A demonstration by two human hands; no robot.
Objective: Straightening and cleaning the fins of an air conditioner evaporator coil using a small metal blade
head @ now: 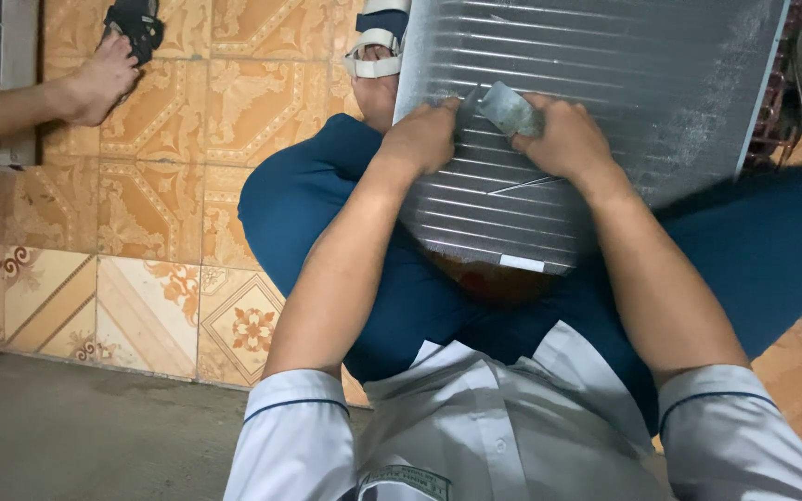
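Looking down from the head camera, we see our lap in dark blue trousers [327,213] with a finned metal panel [605,83] leaning across our knees. The panel is silver-grey, ribbed with long parallel lines, and tilts away from us toward the top right corner of the view; its near edge rests over our thighs and carries a small white tab [522,263].

Our left hand [422,139] lies on the panel near its left edge, fingers curled and pressed against the fins. Our right hand [563,139] sits just beside it, closed around a small grey tool [510,109] that touches the fins between the two hands. We cannot tell the tool's exact kind; it looks like a short flat metal piece. The hands are close together but not touching each other. A thin pale scratch or wire [522,186] crosses the fins just below the right hand.

Our white shirt [475,436] with dark piping on the short sleeves fills the bottom of the view. Beyond the panel's left edge our foot in a white sandal [375,51] rests on the floor [160,232], which is laid with orange patterned tiles. At the top left corner another person's bare foot [99,79] reaches in beside a black sandal [135,23]. Along the bottom left the tiles give way to plain grey concrete [76,436].
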